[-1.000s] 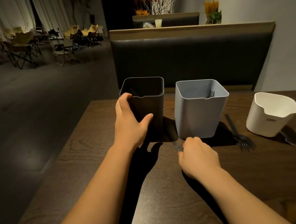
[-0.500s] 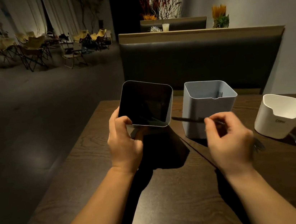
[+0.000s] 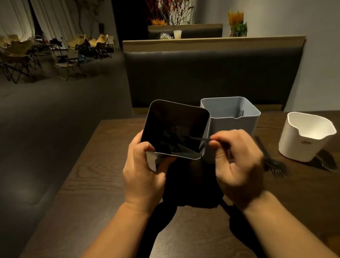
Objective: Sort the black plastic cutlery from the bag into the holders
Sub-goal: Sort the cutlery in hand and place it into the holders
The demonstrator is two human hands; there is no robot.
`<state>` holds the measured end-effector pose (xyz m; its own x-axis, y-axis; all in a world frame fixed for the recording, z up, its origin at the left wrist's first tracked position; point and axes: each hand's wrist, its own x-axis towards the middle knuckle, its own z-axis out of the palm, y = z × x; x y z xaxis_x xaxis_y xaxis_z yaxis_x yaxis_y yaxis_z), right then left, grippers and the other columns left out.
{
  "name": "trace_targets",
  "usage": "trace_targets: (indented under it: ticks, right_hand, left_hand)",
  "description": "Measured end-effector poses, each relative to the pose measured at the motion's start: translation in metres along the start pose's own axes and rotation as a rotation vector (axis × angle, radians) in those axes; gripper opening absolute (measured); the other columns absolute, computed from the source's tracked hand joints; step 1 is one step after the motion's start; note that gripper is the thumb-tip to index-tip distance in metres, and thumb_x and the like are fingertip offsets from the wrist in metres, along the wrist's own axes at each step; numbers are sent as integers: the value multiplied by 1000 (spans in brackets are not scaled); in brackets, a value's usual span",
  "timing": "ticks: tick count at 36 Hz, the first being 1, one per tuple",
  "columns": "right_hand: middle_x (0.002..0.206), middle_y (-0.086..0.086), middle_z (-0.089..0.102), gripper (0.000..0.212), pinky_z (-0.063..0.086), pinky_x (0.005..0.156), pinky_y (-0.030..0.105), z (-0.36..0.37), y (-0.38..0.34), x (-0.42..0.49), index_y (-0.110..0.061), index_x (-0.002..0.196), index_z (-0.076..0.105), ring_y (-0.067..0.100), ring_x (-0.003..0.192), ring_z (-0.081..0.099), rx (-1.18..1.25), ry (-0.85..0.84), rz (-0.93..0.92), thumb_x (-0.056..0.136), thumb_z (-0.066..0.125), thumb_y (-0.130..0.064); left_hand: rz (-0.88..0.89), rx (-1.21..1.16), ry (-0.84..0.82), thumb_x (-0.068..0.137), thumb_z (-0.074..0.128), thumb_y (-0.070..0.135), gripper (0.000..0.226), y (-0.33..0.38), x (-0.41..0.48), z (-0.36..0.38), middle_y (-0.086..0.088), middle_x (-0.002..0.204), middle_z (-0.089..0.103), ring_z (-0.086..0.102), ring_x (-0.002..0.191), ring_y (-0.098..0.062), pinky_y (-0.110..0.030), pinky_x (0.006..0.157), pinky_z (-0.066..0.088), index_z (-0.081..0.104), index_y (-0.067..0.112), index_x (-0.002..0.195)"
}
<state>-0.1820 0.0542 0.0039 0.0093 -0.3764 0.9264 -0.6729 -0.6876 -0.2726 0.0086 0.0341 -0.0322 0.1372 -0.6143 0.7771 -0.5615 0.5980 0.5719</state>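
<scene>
**Black cutlery piece at the mouth of the tilted dark holder**

Both forearms enter from 6 o'clock and are cut off by the lower edge. The left hand grips the dark holder at its near lower corner, with the fingers wrapped under and the thumb curled on the rim. The right hand, just at 3 o'clock of it, pinches a thin black cutlery piece between thumb and forefinger, and its other fingers are curled in.

The piece's long axis runs almost level, from 3 o'clock at the pinch to 9 o'clock. Its free end reaches over the holder's near right rim into the mouth. That end is lost against the black interior, so I cannot tell whether it is a fork, knife or spoon. More dark shapes lie inside but cannot be told apart.

The holder is lifted and tipped, with its open mouth facing the camera. Below it a heavy shadow hides the wooden table.

Behind it, at 2 o'clock, a grey holder stands upright with fork tines showing above its far rim. At 3 o'clock black forks lie on the table, tines toward 5 o'clock and handles partly hidden by the right hand. Further right stands a white holder, with a spoon half hidden at its base.

At 12 o'clock is a dark padded bench. Folding chairs stand blurred at 10 o'clock.
</scene>
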Motion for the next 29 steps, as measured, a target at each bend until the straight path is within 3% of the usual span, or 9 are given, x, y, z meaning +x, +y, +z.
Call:
trace_targets:
  ticks: [3,7,12,15,18,21,25,26,29]
  right_hand:
    - [89,3,62,25,45,70,35,8,5,1,-8,97,67,20,83,54,-38,-165,66,101,49,-25]
    - [98,-9,53,36,41,72,30,10,4,0,-19,117,61,12,93,47,-75,-375,203,101,37,-40]
    - [112,-22,40,56,34,81,13,8,4,-11,-38,150,29,-5,103,39,-22,-535,326,97,41,-49]
    - [131,-21,36,70,29,92,10,8,-1,-17,-48,150,15,-12,115,36,74,-532,447,91,51,-52]
    - [145,-10,43,70,32,101,19,13,-2,-21,-37,152,22,-1,128,38,117,-548,514,93,58,-46]
    - [144,-16,43,67,38,106,21,22,-5,-18,-36,150,26,-7,129,39,206,-655,591,95,64,-36]
    - [124,-38,35,59,34,87,-6,37,-4,-17,-46,137,24,-38,104,33,263,-813,643,97,64,-26]
    - [136,-35,34,66,32,95,-3,41,-4,-20,-44,145,21,-34,113,32,277,-879,658,97,63,-29]
    - [164,-18,17,84,25,121,30,50,1,-28,-43,157,7,-1,147,20,290,-995,667,95,63,-39]
  left_hand:
    - [-13,-16,-5,73,88,13,58,1,-2,1,1,138,53,64,110,-23,-24,79,54,43,23,108]
    - [-68,-38,0,75,87,11,55,-5,-3,0,1,139,54,61,117,-19,-28,88,54,46,24,111]
    - [-87,-48,15,75,86,10,58,-11,-3,0,-1,140,53,59,121,-20,-34,92,55,45,22,114]
    - [-85,-38,22,74,87,8,67,-13,-3,2,-6,139,51,59,119,-27,-46,91,56,41,24,119]
    - [-95,-50,40,75,83,8,67,-17,-1,3,-11,138,48,55,122,-31,-55,93,53,40,24,124]
    - [-120,-27,64,75,75,16,66,-20,4,3,-10,137,46,52,121,-32,-56,92,53,40,25,130]
    - [-195,28,109,80,70,18,69,-25,15,3,-3,139,43,46,124,-24,-56,98,49,37,28,139]
    - [-217,45,119,82,70,16,70,-27,17,3,-4,140,43,43,126,-20,-56,100,47,35,30,142]
    - [-270,84,91,83,74,8,85,-33,21,3,-4,147,39,37,132,-19,-57,106,42,27,36,148]
